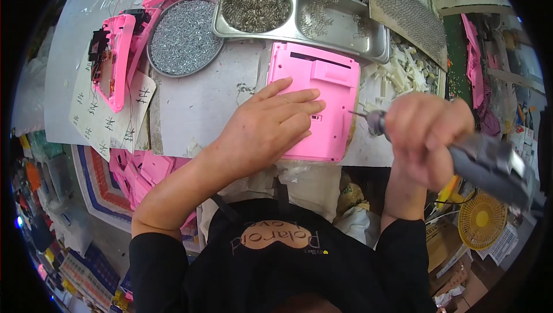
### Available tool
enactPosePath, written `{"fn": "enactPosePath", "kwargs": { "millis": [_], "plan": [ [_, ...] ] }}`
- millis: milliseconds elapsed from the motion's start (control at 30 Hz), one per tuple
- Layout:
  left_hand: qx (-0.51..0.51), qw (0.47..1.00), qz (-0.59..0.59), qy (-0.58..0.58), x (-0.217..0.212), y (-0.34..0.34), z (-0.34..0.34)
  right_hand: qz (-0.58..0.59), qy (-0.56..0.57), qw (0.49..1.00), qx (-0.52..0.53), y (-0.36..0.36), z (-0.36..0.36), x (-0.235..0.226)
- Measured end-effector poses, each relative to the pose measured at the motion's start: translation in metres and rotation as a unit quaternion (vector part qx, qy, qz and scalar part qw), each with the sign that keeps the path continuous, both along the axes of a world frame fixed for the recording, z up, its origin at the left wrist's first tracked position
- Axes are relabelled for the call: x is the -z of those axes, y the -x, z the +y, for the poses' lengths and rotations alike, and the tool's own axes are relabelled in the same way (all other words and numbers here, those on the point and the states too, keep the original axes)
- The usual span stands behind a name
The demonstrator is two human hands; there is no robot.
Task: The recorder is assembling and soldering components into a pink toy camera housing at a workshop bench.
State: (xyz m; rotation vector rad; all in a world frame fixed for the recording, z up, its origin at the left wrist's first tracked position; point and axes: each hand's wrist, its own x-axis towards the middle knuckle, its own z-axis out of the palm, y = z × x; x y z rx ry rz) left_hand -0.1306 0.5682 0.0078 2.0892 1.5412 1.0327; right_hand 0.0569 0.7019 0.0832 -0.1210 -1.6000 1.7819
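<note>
A pink plastic casing (331,123) with a slot along its far edge and small holes lies on the table in front of me. My left hand (268,120) rests on its left half, fingers stretched out across the surface. In my right hand (423,131) is a grey power screwdriver (487,166), my fingers wrapped round it. Its thin bit points left, and the tip is near the casing's right side; whether it touches cannot be told. A round dish of silver screws (184,36) stands beyond my left hand.
A metal compartment tray (374,45) with small springs stands behind the casing. White plastic parts (403,71) are heaped at right, beside a perforated board (409,13). Pink frames with wires (118,54) lie at left. Below them a crate (95,198) holds more pink parts. A yellow fan (484,218) is at lower right.
</note>
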Motion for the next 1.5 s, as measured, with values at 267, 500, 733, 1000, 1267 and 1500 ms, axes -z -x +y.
{"fn": "enactPosePath", "kwargs": {
  "millis": [267,500,733,1000,1267,1500],
  "plan": [
    [0.012,1.000,-0.001,0.013,0.000,0.001,-0.003,-0.063,-0.067,0.996,-0.023,0.007,0.015,0.003],
    [0.010,0.999,-0.026,0.024,0.000,0.000,-0.002,0.032,-0.031,0.999,-0.008,0.033,0.073,0.012],
    [-0.011,0.998,-0.059,0.018,0.001,-0.002,-0.002,-0.001,-0.045,0.999,0.008,0.045,0.065,0.030],
    [-0.076,0.987,-0.105,-0.093,0.012,-0.006,-0.015,0.043,-0.028,0.995,-0.089,0.031,0.021,-0.033],
    [-0.116,0.977,-0.125,-0.128,0.009,-0.003,-0.027,0.051,0.045,0.992,-0.111,0.044,-0.016,-0.030],
    [-0.120,0.970,-0.156,-0.145,0.013,0.002,-0.032,0.053,0.039,0.992,-0.107,0.055,-0.023,-0.030]
  ]
}}
